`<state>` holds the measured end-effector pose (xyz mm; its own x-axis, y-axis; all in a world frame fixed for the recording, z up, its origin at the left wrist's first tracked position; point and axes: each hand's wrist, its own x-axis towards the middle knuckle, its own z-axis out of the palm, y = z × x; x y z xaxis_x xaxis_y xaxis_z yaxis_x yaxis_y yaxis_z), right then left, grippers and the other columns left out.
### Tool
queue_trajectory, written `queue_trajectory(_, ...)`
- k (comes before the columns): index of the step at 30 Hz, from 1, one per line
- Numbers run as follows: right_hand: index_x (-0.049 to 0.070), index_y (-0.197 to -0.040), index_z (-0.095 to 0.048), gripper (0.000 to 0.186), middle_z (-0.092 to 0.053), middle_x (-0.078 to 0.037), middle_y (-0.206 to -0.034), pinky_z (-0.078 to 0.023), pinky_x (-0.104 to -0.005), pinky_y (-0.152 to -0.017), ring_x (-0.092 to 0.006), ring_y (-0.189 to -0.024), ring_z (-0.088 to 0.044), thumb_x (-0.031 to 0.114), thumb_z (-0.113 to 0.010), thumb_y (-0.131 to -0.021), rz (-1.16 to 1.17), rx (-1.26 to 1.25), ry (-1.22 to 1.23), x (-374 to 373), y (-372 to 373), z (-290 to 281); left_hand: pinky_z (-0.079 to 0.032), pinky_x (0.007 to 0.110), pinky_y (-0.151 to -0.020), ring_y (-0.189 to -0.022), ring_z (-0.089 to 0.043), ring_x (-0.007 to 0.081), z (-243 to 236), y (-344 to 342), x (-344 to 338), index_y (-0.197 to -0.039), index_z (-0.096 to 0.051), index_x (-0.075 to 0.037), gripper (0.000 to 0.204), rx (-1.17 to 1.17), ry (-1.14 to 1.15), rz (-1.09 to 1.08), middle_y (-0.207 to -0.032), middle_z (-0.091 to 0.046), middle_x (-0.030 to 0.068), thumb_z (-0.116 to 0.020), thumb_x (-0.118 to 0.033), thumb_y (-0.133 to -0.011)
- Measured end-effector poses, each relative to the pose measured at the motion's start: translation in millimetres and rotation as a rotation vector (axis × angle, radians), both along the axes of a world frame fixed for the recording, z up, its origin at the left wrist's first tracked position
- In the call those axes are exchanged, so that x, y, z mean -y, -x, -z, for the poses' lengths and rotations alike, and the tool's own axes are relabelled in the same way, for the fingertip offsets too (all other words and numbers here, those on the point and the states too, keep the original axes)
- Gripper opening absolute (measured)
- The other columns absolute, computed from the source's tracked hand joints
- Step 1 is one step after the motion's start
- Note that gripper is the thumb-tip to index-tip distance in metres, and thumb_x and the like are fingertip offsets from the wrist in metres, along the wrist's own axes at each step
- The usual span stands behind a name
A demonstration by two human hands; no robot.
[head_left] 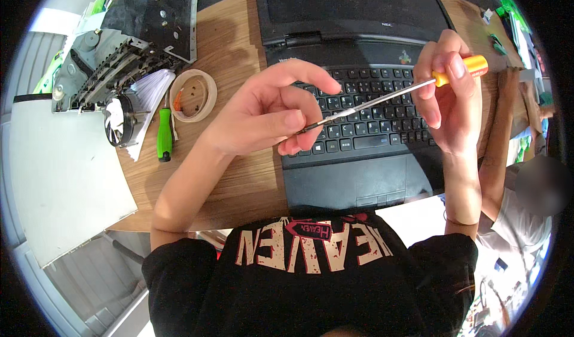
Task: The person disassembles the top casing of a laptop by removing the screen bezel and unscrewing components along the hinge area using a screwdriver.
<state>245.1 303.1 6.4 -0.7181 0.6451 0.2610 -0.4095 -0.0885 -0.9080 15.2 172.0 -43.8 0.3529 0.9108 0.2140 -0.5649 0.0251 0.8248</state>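
Note:
My right hand (451,95) grips the orange handle of a long, thin screwdriver (382,100), whose metal shaft slants down to the left. My left hand (269,113) pinches the screwdriver's tip between thumb and fingers. Both hands hover above the keyboard of an open black laptop (359,181) that sits on a wooden table (239,181).
A green-handled screwdriver (164,133) lies left of my left hand, beside a roll of clear tape (193,95). A dismantled metal device (128,38) with a small fan stands at the far left. Another person's arm (499,151) rests at the right edge.

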Motion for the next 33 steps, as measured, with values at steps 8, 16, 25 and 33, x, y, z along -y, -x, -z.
queue_trajectory(8,0.005,-0.089,-0.053,0.024,-0.061,-0.011,-0.073,-0.033,-0.0198,-0.038,-0.0087,-0.042,-0.045,0.025,-0.054,-0.101,0.035,0.007,0.004,-3,-6,4,-0.046,0.021,-0.056,-0.065,-0.059,0.0106,4,-4,-5,-0.137,-0.042,0.001,0.044,0.037,-0.036,0.033,-0.081,-0.066,0.0120,-0.055,-0.023,-0.102)
queue_trajectory(16,0.006,-0.091,-0.052,0.025,-0.058,-0.007,-0.074,-0.029,-0.0190,-0.038,-0.0064,-0.043,-0.042,0.028,-0.051,-0.103,0.135,0.021,-0.004,-14,-22,4,-0.054,0.035,-0.076,-0.095,-0.066,0.0221,-5,17,-19,-0.124,-0.060,-0.008,0.040,-1.340,-0.470,-0.751,-0.103,-0.068,0.0082,-0.071,-0.024,-0.089)
queue_trajectory(25,0.006,-0.096,-0.052,0.022,-0.056,-0.006,-0.077,-0.027,-0.0197,-0.040,-0.0058,-0.045,-0.038,0.026,-0.048,-0.104,0.104,0.006,0.126,-28,-37,20,-0.047,0.040,-0.097,-0.113,-0.059,0.0316,25,62,-55,-0.127,-0.062,-0.011,0.040,-1.674,-0.659,-0.769,-0.120,-0.063,0.0127,-0.069,-0.017,-0.088)
queue_trajectory(33,0.006,-0.097,-0.055,0.023,-0.058,-0.006,-0.078,-0.029,-0.0195,-0.044,-0.0060,-0.047,-0.038,0.028,-0.051,-0.103,0.153,0.073,0.126,-32,-12,25,-0.049,0.029,-0.074,-0.082,-0.066,0.0215,-22,57,-93,-0.104,-0.067,0.002,0.023,-1.226,-0.734,-1.296,-0.097,-0.069,0.0149,-0.071,-0.015,-0.089)
